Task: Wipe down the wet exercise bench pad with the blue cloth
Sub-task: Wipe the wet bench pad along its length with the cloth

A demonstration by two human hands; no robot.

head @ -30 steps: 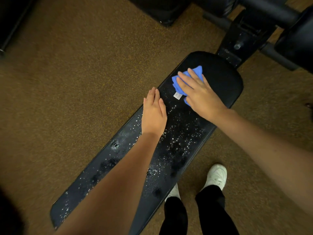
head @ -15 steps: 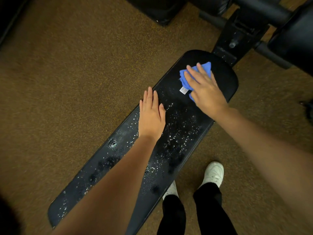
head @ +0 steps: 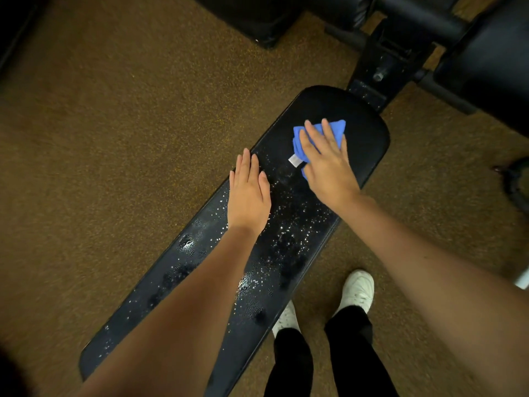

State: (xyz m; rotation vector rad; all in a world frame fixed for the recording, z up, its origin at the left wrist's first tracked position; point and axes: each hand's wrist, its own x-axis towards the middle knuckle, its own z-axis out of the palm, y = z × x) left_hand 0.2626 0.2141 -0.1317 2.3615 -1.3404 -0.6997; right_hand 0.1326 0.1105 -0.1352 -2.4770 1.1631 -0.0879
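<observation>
The long black bench pad [head: 363, 130] runs from bottom left to upper right and is speckled with water drops along its middle and near end. Its far end looks dark and dry. A crumpled blue cloth [head: 333, 130] with a small white tag lies on the far part of the pad. My right hand [head: 326, 164] presses flat on the cloth with straight fingers. Beside it my left hand [head: 249, 193] rests flat on the pad's left edge, fingers straight and together, holding nothing.
Brown speckled carpet [head: 114, 138] surrounds the bench. The black bench frame [head: 383, 67] and padded rollers [head: 486, 61] stand at the top right. Another black padded block [head: 266, 21] sits at the top. My white shoes [head: 357, 290] stand right of the pad.
My right hand slid the cloth toward the pad's far end, then back a little toward the left. My left hand has stayed in the same spot on the pad.
</observation>
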